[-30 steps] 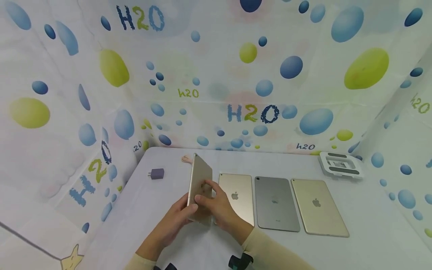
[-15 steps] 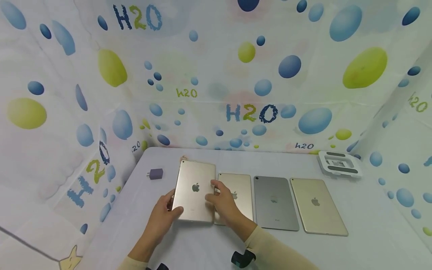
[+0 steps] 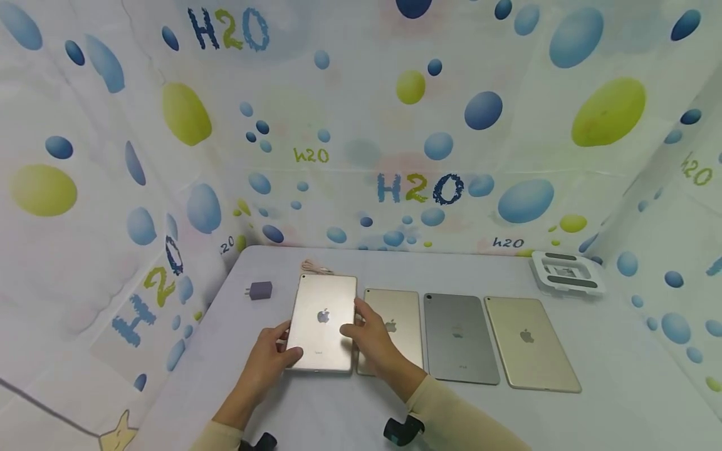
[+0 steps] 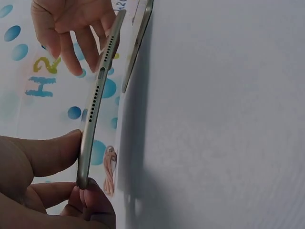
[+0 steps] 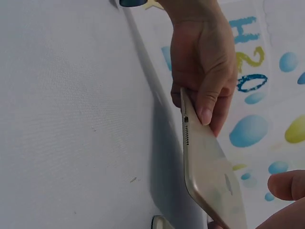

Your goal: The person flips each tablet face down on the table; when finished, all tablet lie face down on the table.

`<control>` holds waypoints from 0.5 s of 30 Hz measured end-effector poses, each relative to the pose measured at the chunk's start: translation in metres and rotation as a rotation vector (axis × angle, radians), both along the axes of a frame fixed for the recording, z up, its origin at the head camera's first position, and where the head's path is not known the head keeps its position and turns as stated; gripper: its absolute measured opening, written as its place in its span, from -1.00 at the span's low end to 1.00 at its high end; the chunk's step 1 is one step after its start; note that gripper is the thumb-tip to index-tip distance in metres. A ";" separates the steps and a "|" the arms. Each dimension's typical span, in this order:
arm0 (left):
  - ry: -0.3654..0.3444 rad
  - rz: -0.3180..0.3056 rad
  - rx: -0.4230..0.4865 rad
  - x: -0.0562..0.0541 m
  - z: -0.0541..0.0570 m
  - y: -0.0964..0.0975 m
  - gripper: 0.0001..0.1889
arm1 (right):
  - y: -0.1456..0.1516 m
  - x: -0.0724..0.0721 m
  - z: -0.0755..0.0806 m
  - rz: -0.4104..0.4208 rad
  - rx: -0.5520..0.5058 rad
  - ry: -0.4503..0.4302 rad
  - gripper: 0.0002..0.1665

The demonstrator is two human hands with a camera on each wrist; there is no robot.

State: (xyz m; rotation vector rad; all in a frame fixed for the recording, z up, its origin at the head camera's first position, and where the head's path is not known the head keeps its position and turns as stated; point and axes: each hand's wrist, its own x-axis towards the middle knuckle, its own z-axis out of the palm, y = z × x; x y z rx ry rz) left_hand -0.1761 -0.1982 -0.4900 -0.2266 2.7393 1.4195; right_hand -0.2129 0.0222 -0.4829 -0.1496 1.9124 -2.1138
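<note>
In the head view a gold tablet (image 3: pixel 321 322) is held back side up over the table's left part. My left hand (image 3: pixel 264 362) grips its near left corner, thumb on the back and fingers underneath. The left wrist view shows the tablet's edge (image 4: pixel 95 100) with its port and speaker holes, raised off the table. My right hand (image 3: pixel 375 341) is at the tablet's right edge, fingers loosely extended. Its thumb (image 5: pixel 288 185) stands away from the back in the right wrist view, while a fingertip shows at the edge below.
Right of the held tablet lie another gold tablet (image 3: pixel 403 307), a grey tablet (image 3: pixel 461 338) and a third gold one (image 3: pixel 533 344). A dark charger plug (image 3: pixel 260 290) lies left, a coiled pink cable (image 3: pixel 316 267) behind. A white case (image 3: pixel 566 274) sits back right on the white table (image 3: pixel 350 413).
The tablet has turned from standing nearly edge-on to back side up, then come slightly lower and left. My left hand kept its grip; my right fingers moved from its back to its right edge.
</note>
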 end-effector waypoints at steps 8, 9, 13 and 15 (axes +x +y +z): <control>0.003 -0.023 0.012 -0.007 -0.006 -0.006 -0.33 | -0.004 -0.001 -0.006 -0.049 -0.024 -0.019 0.00; -0.001 -0.025 0.012 -0.008 -0.007 -0.006 -0.33 | -0.004 -0.002 -0.007 -0.048 -0.025 -0.018 0.00; 0.000 -0.035 0.000 -0.012 -0.010 -0.007 -0.33 | -0.005 -0.005 -0.011 -0.038 -0.023 -0.012 0.00; -0.003 -0.040 -0.009 -0.015 -0.011 -0.006 -0.33 | -0.005 -0.006 -0.011 -0.033 -0.020 -0.013 -0.01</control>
